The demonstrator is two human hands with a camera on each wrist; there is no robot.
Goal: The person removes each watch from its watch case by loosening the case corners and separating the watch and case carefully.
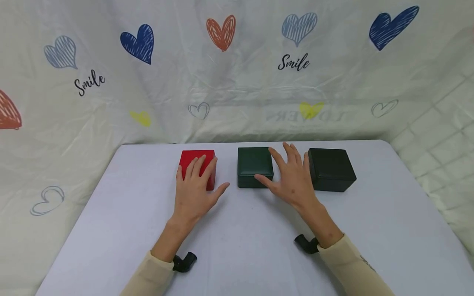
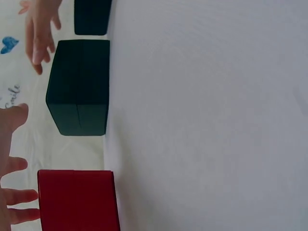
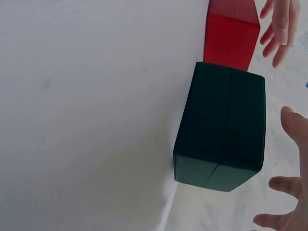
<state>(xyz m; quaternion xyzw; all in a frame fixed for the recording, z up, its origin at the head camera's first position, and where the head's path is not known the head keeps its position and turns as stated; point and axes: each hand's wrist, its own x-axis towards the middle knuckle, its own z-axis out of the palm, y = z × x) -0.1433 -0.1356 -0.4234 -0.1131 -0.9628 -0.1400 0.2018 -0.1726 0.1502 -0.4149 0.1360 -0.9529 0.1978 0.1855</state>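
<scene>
Three closed boxes stand in a row near the table's far edge: a red box (image 1: 197, 158) on the left, a dark green box (image 1: 254, 162) in the middle and a black box (image 1: 332, 164) on the right. My left hand (image 1: 192, 197) hovers over the red box with fingers spread, hiding part of its top and front. Whether the fingertips touch it, I cannot tell. Between the green and black boxes is my right hand (image 1: 294, 181), fingers spread, thumb in front of the green box. A seam shows on the green box (image 3: 221, 120) in the right wrist view.
The boxes stand on a table with a white cover (image 1: 237, 246). Behind it hangs a pale curtain (image 1: 252, 82) printed with hearts and words. Each wrist wears a small black camera, one of them the left wrist camera (image 1: 185, 262).
</scene>
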